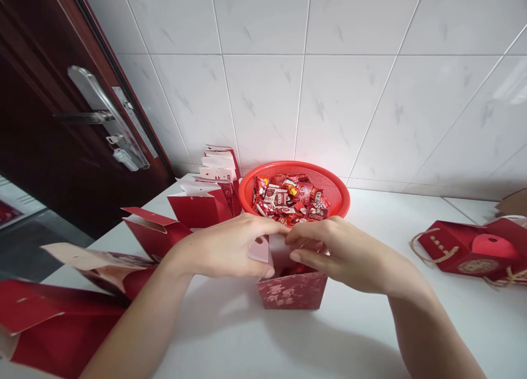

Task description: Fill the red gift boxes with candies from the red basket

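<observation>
A red patterned paper box stands open at the top on the white table, with red items partly visible inside. My left hand holds the box's left side and flap between thumb and fingers. At the box's right rim is my right hand, its fingers bent over the opening and its thumb apart from them; nothing shows in it. Just behind the hands, a red mesh basket holds several wrapped candies.
Several open red boxes line the left side of the white table. Closed red boxes with twine lie at the right. A tiled wall rises behind, and a dark door stands at the left.
</observation>
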Demonstrator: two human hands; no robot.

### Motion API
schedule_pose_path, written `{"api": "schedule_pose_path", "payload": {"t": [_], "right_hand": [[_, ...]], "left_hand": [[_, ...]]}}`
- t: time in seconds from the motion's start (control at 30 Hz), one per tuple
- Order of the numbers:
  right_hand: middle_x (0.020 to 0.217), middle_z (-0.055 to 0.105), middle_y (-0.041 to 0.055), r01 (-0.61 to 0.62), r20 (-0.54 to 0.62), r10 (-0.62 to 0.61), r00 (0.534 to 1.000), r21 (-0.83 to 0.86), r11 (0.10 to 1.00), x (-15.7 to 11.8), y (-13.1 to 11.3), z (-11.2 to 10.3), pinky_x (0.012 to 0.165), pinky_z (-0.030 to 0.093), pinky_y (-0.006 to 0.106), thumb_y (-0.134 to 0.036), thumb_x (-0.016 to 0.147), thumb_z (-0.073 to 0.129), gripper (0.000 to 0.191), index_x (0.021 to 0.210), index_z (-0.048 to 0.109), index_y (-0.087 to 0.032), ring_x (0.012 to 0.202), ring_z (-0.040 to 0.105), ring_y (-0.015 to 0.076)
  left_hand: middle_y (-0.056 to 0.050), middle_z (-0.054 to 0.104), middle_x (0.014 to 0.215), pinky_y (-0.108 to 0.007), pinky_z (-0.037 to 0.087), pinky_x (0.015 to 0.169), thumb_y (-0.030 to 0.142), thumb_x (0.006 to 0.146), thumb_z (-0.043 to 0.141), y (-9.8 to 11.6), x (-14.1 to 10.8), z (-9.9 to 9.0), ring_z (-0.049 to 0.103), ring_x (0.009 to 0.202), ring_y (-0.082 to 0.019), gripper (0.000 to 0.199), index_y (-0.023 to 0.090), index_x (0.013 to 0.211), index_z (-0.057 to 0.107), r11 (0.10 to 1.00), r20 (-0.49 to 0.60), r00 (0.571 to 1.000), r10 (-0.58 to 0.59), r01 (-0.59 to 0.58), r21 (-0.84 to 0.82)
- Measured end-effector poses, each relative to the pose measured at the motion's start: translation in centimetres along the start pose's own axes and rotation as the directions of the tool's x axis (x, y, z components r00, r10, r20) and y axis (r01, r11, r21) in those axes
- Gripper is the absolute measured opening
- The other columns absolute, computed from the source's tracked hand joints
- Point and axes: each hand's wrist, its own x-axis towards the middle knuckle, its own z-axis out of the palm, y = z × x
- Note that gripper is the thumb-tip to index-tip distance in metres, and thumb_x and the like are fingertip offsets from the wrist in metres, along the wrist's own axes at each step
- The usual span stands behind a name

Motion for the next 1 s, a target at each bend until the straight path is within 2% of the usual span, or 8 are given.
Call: {"api": "schedule_pose_path", "payload": {"t": [0.17, 0.33, 0.47, 0.53, 0.63, 0.73, 0.83, 1.0], "right_hand": [[0.085, 0.074, 0.0004, 0.002, -0.05, 0.002, 0.999, 0.08, 0.997, -0.8, 0.3, -1.5, 0.065, 0.049, 0.025, -0.026, 0.098, 0.055, 0.015, 0.092, 0.069, -0.021, 0.073, 0.066, 0.0135], [0.084, 0.072, 0.0027, -0.087, -0.168, 0.086, 0.982, 0.001, 0.996, -2.5, 1.5, -3.6, 0.065, 0.052, 0.028, -0.044, 0.097, 0.058, 0.027, 0.085, 0.067, -0.021, 0.073, 0.065, 0.0163], [0.105, 0.073, 0.0069, -0.173, -0.08, 0.162, 0.984, -0.169, 0.97, -3.3, 2.4, -3.9, 0.072, 0.053, 0.033, -0.065, 0.083, 0.071, 0.046, 0.104, 0.067, -0.023, 0.086, 0.068, 0.0231], [0.107, 0.073, 0.0078, -0.181, 0.005, 0.188, 0.982, -0.247, 0.952, -3.2, 2.4, -3.5, 0.073, 0.052, 0.034, -0.068, 0.078, 0.073, 0.053, 0.106, 0.067, -0.024, 0.089, 0.068, 0.0258], [0.095, 0.072, 0.0058, -0.175, 0.075, 0.209, 0.975, -0.322, 0.93, -2.7, 1.8, -2.8, 0.07, 0.048, 0.032, -0.058, 0.085, 0.071, 0.039, 0.101, 0.067, -0.023, 0.083, 0.066, 0.0245], [0.086, 0.07, 0.0028, -0.14, 0.084, 0.179, 0.98, -0.343, 0.929, -2.1, 1.1, -2.2, 0.066, 0.042, 0.029, -0.036, 0.096, 0.06, 0.015, 0.092, 0.064, -0.022, 0.076, 0.061, 0.0194], [0.074, 0.063, 0.0006, -0.145, 0.044, 0.173, 0.984, -0.368, 0.918, -1.5, 0.8, -1.7, 0.059, 0.034, 0.029, -0.019, 0.098, 0.052, 0.021, 0.077, 0.056, -0.021, 0.064, 0.05, 0.0149], [0.062, 0.052, -0.0009, -0.125, -0.011, 0.131, 0.991, -0.378, 0.917, -1.2, 1.0, -1.2, 0.054, 0.026, 0.031, -0.012, 0.096, 0.047, 0.03, 0.067, 0.045, -0.02, 0.056, 0.038, 0.013]], "left_hand": [[0.0, 0.07, 0.135, -0.032, 0.05, 0.099, 0.019, 0.079, 0.073, -0.2, -0.1, -0.1, 0.064, 0.123, -0.026, 0.062, 0.033, 0.139, 0.065, 0.998, -0.029, 0.998, 0.063, -0.062, 0.018], [0.001, 0.074, 0.13, -0.03, 0.053, 0.096, 0.017, 0.08, 0.072, -0.5, 0.3, 0.1, 0.069, 0.117, -0.025, 0.052, 0.032, 0.13, 0.072, 0.978, -0.031, 0.98, 0.197, -0.199, -0.056], [-0.003, 0.078, 0.122, -0.03, 0.054, 0.091, 0.028, 0.088, 0.072, -0.7, 0.7, 0.2, 0.072, 0.111, -0.025, 0.034, 0.028, 0.122, 0.077, 0.967, -0.053, 0.968, 0.247, -0.249, -0.052], [-0.004, 0.077, 0.124, -0.032, 0.053, 0.094, 0.039, 0.084, 0.079, -0.7, 0.6, 0.0, 0.072, 0.113, -0.026, 0.043, 0.028, 0.125, 0.075, 0.967, -0.042, 0.968, 0.246, -0.248, -0.057], [-0.005, 0.075, 0.13, -0.033, 0.052, 0.095, 0.039, 0.07, 0.09, -0.8, 0.4, -0.3, 0.07, 0.117, -0.029, 0.063, 0.029, 0.13, 0.072, 0.963, -0.005, 0.963, 0.268, -0.268, -0.022], [-0.002, 0.077, 0.122, -0.029, 0.051, 0.091, 0.016, 0.081, 0.075, -0.8, 0.5, -0.1, 0.072, 0.109, -0.024, 0.044, 0.028, 0.124, 0.075, 0.956, -0.02, 0.956, 0.293, -0.292, 0.03], [0.0, 0.079, 0.103, -0.027, 0.049, 0.081, 0.004, 0.086, 0.058, -0.8, 1.0, 0.3, 0.073, 0.092, -0.019, 0.033, 0.023, 0.106, 0.076, 0.956, -0.066, 0.955, 0.29, -0.285, 0.069], [-0.001, 0.073, 0.095, -0.028, 0.043, 0.069, 0.01, 0.087, 0.056, -0.9, 1.7, 0.6, 0.067, 0.082, -0.019, 0.016, 0.021, 0.097, 0.062, 0.968, -0.127, 0.964, 0.232, -0.216, 0.127]]}}
